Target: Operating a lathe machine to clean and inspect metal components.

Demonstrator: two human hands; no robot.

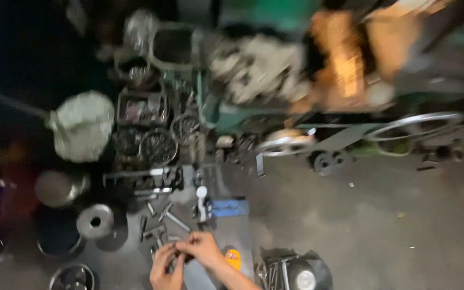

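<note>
Both hands meet low over the floor. Our left hand and right hand pinch a small dark part between fingertips, beside loose bolts. Blur hides detail; we judge a close, steady grip best.

A small dark metal part, blurred, pinched between both hands' fingertips.

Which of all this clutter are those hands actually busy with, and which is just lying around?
In hand: a small dark metal part, too blurred to identify, pinched between the left hand and right hand.

Lying about: loose grey bolts, flat blue piece, round metal disc, white sack.
</note>
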